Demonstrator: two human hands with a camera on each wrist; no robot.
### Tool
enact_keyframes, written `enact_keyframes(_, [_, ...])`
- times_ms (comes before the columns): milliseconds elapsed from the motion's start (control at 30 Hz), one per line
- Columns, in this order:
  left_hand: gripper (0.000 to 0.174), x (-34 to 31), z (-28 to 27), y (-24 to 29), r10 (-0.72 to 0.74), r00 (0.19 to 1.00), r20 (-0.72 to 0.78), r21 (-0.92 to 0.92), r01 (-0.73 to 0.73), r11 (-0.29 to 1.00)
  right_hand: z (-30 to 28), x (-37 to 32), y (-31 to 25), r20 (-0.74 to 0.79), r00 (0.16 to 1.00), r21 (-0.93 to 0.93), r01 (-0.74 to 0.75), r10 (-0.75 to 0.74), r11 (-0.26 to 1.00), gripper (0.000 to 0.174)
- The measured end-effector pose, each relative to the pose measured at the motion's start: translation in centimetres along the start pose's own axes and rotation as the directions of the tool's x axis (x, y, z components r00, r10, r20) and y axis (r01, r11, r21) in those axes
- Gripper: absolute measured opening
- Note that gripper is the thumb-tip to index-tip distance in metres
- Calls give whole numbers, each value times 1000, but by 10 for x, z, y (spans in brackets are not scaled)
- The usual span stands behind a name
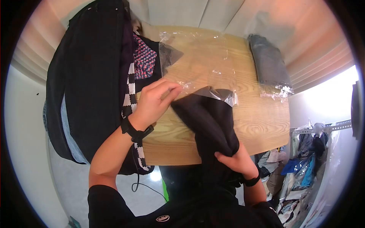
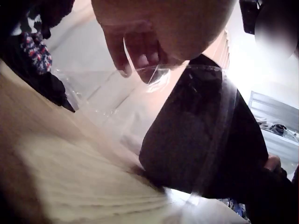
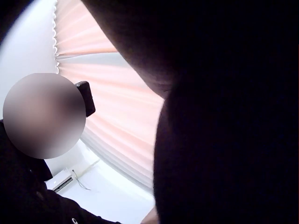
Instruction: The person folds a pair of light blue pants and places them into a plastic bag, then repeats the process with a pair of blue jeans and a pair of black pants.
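Observation:
A clear plastic bag (image 1: 218, 78) lies across the table, and my left hand (image 1: 157, 100) pinches its near edge between thumb and fingers. In the left wrist view, the film (image 2: 100, 100) stretches out from the fingers of that hand (image 2: 145, 42). A folded black garment (image 1: 209, 117) has its far end under the film at the bag's mouth; its near part hangs over the table's front edge. My right hand (image 1: 238, 161) grips the garment's lower right side, thumb on top. Dark cloth (image 3: 224, 116) fills much of the right wrist view, and the right fingers are hidden there.
A large pile of dark clothes (image 1: 93, 76) covers the left of the wooden table (image 1: 262, 125), beside a pink-and-blue patterned cloth (image 1: 144, 57). A bagged grey garment (image 1: 270, 62) lies at the back right. Bagged clothes (image 1: 304, 171) fill a rack at the lower right.

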State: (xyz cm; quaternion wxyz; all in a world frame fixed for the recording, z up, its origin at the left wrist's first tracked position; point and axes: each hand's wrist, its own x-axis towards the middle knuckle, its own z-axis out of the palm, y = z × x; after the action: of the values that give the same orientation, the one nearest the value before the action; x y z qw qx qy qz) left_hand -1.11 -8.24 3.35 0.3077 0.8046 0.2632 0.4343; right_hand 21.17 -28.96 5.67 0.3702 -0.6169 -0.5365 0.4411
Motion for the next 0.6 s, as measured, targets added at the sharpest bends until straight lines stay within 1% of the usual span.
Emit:
enact_keyframes(100, [13,2,6,1,127,990,-60,72,-123,990,-5,5,-10,-86,993,-74,-86,79,994,34])
enact_keyframes(133, [18,1,7,5,117,992,-48,54,-114,992,-4,9,-11,-147,989,-125,-4,-14,992,31])
enact_keyframes(233, [30,0,8,-3,281,959,40,160,-283,946,-11,20,-14,-136,989,-249,-86,52,965,31])
enact_keyframes(333, [47,0,15,0,150,987,-59,198,-136,971,-8,30,-15,-148,983,-392,44,-110,919,32])
enact_keyframes(433, [58,-1,18,-15,-9,994,-105,203,31,979,-7,33,-23,-113,993,-381,-62,20,922,31])
enact_keyframes(467, [58,-1,17,-22,-117,992,-52,135,123,983,-5,34,-24,-128,992,-381,-38,-12,924,31])
enact_keyframes(533, [58,-6,15,-32,-321,944,78,9,322,947,-1,34,-21,-156,986,-381,2,-66,925,30])
enact_keyframes(600, [55,-9,18,-31,-326,940,95,21,326,945,-3,35,-16,-131,989,-387,7,-62,922,31])
